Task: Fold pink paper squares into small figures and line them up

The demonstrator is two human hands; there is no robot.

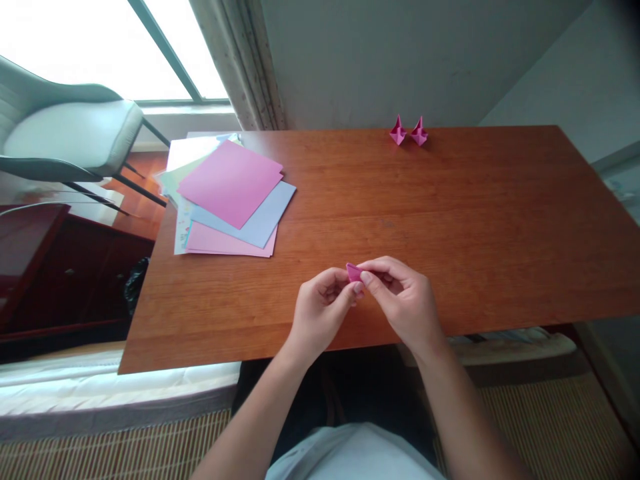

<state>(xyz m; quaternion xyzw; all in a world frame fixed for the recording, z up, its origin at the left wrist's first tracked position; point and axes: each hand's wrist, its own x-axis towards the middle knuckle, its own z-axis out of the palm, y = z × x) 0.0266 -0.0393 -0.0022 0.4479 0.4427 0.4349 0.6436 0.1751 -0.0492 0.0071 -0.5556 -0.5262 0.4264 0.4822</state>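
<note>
A small folded piece of pink paper (353, 272) is pinched between my two hands, above the near part of the wooden table. My left hand (323, 307) grips its lower left side with thumb and fingers. From the right, my right hand (403, 293) closes thumb and forefinger on the paper. Much of the piece is hidden behind the fingertips. Two pink folded paper figures, a left one (398, 131) and a right one (419, 133), stand side by side at the table's far edge.
On the left of the table (340, 193) lies a stack of coloured paper, with a pink sheet (233, 180) on top, a blue sheet (265, 213) and pale pink sheets (230, 241) below. A grey-white chair (75, 137) stands beyond the left edge. A curtain (245, 60) hangs behind.
</note>
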